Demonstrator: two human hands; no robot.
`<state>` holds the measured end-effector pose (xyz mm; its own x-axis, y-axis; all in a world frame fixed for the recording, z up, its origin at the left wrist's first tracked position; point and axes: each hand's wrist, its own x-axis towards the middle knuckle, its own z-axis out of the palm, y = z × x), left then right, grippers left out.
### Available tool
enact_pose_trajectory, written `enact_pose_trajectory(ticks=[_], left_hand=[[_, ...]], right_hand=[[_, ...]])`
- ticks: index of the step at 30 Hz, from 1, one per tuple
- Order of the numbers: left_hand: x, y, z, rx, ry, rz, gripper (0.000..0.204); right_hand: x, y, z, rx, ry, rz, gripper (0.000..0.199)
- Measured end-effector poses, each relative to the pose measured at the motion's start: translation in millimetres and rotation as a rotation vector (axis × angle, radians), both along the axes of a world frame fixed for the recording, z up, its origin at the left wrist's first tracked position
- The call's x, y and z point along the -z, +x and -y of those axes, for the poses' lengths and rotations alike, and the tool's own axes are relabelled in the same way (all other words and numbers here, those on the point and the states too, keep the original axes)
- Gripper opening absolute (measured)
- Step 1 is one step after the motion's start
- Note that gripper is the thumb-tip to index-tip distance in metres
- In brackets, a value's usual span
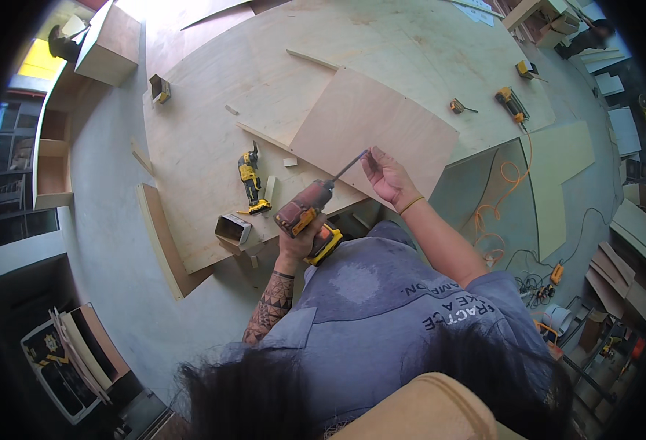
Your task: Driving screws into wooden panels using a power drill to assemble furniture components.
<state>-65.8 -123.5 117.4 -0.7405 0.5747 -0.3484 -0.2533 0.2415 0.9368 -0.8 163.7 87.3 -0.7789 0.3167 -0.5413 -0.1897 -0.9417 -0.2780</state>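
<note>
Here two hands (293,246) (387,176) hold one drill (307,214).

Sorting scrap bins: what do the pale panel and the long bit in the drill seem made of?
The pale flat panel looks like unfinished plywood: matte, faint grain. The thin dark long bit in the red-and-yellow drill seems metal, dull grey; the right hand pinches its tip.

Workshop seen from above. A grey concrete floor (103,242) surrounds a large plywood work surface (205,139). Open wooden cabinet boxes (51,165) stand at the left, with 1 closed box (110,42) beyond them. Cut plywood panels (557,176) lie on the floor at the right, beside a coiled orange cable (495,213). Lighting is even and bright.
</note>
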Motion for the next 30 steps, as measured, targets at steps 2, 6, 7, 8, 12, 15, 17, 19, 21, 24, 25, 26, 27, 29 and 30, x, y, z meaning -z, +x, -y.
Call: enact_pose_trajectory(ticks=[2,6,7,8,12,15,17,19,21,24,25,26,27,29,30], left_hand=[[-12,-1,-6,0.052,0.02,-0.068,0.036],[-32,-1,-12,0.082,0.049,-0.136,0.035],[-31,-3,-11,0.135,0.03,-0.198,0.036],[-30,-3,-9,0.188,0.01,-0.258,0.037],[-32,2,3,0.145,-0.004,-0.084,0.035],[-29,4,15,0.108,-0.109,0.169,0.04],[-21,7,19,0.073,-0.091,0.203,0.038],[-13,10,19,0.04,-0.077,0.237,0.037],[-6,12,16,-0.031,-0.054,0.218,0.033],[1,-3,5,-0.03,-0.195,0.222,0.026],[3,-12,-2,-0.076,-0.214,0.191,0.022],[7,-22,-5,-0.076,-0.225,0.178,0.022],[11,-35,-9,-0.124,-0.277,0.131,0.019],[32,-71,-19,-0.203,-0.357,0.075,0.022],[42,-92,-41,-0.195,-0.381,0.051,0.022]], right_hand=[[4,-2,1,0.012,-0.013,-0.003,0.012],[14,9,-2,0.054,0.021,0.034,0.012],[16,13,0,0.063,0.027,0.059,0.013],[19,15,3,0.041,0.019,0.058,0.013],[36,24,9,-0.028,0.05,0.079,0.013],[41,29,11,-0.138,0.102,0.079,0.013],[46,30,11,-0.2,0.115,0.079,0.014],[57,28,14,-0.234,0.033,0.135,0.014],[76,20,23,-0.273,0.019,0.156,0.019],[120,10,24,-0.439,0.049,0.221,0.032],[136,7,24,-0.592,0.092,0.26,0.04],[146,2,26,-0.59,0.084,0.245,0.04],[156,-2,27,-0.752,0.476,0.451,0.044],[192,2,24,-0.883,0.858,0.668,0.048],[221,23,4,-0.801,1.22,0.908,0.054]])
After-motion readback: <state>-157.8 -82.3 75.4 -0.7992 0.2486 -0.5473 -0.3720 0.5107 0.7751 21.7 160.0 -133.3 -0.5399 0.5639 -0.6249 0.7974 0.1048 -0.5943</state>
